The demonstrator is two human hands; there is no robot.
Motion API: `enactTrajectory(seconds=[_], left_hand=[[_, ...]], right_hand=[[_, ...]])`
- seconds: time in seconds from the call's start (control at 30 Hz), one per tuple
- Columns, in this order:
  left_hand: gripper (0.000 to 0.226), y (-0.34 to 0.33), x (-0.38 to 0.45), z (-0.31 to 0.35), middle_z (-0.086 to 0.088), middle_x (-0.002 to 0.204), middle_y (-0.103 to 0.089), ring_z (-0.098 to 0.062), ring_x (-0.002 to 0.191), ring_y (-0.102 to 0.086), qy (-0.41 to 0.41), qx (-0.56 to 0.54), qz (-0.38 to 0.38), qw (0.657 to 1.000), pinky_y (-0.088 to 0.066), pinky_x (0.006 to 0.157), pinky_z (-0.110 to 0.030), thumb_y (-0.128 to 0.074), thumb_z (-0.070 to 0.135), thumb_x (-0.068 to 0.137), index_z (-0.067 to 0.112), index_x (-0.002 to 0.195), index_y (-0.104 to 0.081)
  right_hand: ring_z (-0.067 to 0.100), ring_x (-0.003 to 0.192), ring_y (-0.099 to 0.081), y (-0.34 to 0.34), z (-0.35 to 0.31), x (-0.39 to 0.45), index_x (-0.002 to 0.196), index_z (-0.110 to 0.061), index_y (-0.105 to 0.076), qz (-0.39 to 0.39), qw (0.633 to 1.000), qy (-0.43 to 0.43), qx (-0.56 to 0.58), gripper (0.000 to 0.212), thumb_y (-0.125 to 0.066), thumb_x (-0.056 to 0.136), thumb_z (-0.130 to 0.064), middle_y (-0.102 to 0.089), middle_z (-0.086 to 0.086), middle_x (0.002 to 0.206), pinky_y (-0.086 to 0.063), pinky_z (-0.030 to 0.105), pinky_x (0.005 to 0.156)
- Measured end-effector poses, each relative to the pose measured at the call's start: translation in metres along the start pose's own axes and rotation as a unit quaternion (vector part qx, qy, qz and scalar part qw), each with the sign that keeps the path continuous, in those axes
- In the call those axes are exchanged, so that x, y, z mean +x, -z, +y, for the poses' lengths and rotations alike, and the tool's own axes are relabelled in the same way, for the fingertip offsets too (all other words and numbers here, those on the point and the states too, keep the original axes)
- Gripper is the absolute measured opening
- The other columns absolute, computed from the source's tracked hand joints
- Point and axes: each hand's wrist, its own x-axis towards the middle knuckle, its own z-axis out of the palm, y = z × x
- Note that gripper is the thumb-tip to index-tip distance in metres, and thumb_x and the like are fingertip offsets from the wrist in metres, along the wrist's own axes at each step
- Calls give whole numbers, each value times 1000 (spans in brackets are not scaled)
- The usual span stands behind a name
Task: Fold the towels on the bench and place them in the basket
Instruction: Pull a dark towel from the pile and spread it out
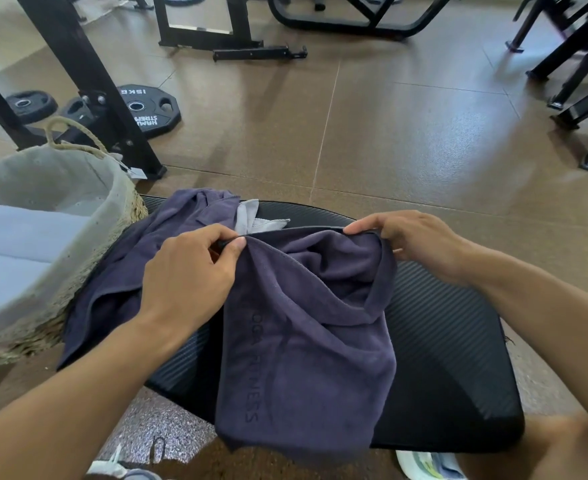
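A dark purple towel [306, 344] hangs over the black padded bench [448, 358], its lower end drooping past the near edge. My left hand [188, 275] pinches its upper left corner and my right hand [407, 240] pinches its upper right edge. A second purple towel [119, 271] lies crumpled on the bench to the left, with a light grey cloth [251, 220] peeking out behind it. The woven basket [88, 258] with a grey liner stands at the left and holds folded light towels [19, 237].
Weight plates [147, 109] lie on the brown floor beyond the basket beside a black rack frame [91, 81]. More black machine frames [569, 91] stand at the far right and back. My shoes [424, 465] show below the bench.
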Motion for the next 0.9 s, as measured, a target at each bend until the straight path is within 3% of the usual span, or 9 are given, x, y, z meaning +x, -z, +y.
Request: enactTrajectory(seconds=[0.07,0.13,0.2,0.27,0.37,0.5,0.67,0.77,0.9], left_hand=[[15,-1,0,0,13,63,-65,-14,69,-63,0,3,-4,1000,-53,67,-37,-62,44,94,35,90,-73],[14,-2,0,1,13,63,-65,-12,68,-63,0,3,-8,1000,-52,66,-36,-62,44,94,35,90,-73],[15,-2,0,1,13,64,-66,-11,68,-63,-2,5,-13,1000,-51,64,-35,-62,44,94,35,91,-73],[16,-2,0,0,13,66,-67,-12,70,-64,-4,10,-18,1000,-52,65,-36,-62,45,94,34,91,-73],[15,-3,1,-1,15,69,-67,-15,73,-65,-3,17,-23,1000,-54,67,-37,-62,45,94,36,91,-73],[14,-4,1,-3,15,69,-66,-15,74,-64,1,30,-27,999,-49,65,-34,-62,45,94,36,91,-72],[14,-4,3,-8,16,70,-66,-14,75,-63,-8,53,-21,998,-44,63,-32,-62,45,95,37,93,-73],[15,-5,5,-9,14,74,-68,-17,78,-65,-12,64,-19,998,-47,66,-33,-62,45,95,36,95,-74],[14,-4,8,-15,10,81,-72,-24,88,-68,-1,63,-20,998,-54,75,-41,-62,44,94,37,95,-74]], right_hand=[[16,92,-64,2,4,1,103,-30,-79,-5,999,0,-51,19,-62,96,-26,-76,-8,98,-49,33,85],[12,86,-63,5,17,4,104,-37,-76,25,986,12,-167,21,-77,87,-25,-70,-8,92,-49,30,86],[9,98,-60,6,25,6,108,-40,-73,74,945,61,-313,31,-78,85,-20,-64,-9,103,-48,31,94],[7,109,-52,6,20,0,103,-41,-72,105,922,122,-352,26,-76,87,-20,-60,-13,111,-41,30,99],[4,105,-50,6,10,-5,91,-42,-72,65,901,170,-392,21,-75,89,-21,-58,-19,102,-41,31,99],[3,103,-52,-4,11,-11,105,-42,-73,-68,863,136,-481,26,-72,87,-24,-55,-19,99,-45,29,97],[11,111,-57,-4,7,-12,110,-38,-69,-67,825,88,-555,24,-66,88,-30,-48,-22,87,-46,30,93],[13,113,-59,-2,4,-16,110,-37,-66,-78,801,62,-590,21,-66,89,-41,-63,-18,105,-49,33,91],[11,102,-61,7,1,-23,98,-37,-66,-75,816,44,-572,26,-71,82,-56,-67,-17,101,-50,33,86]])
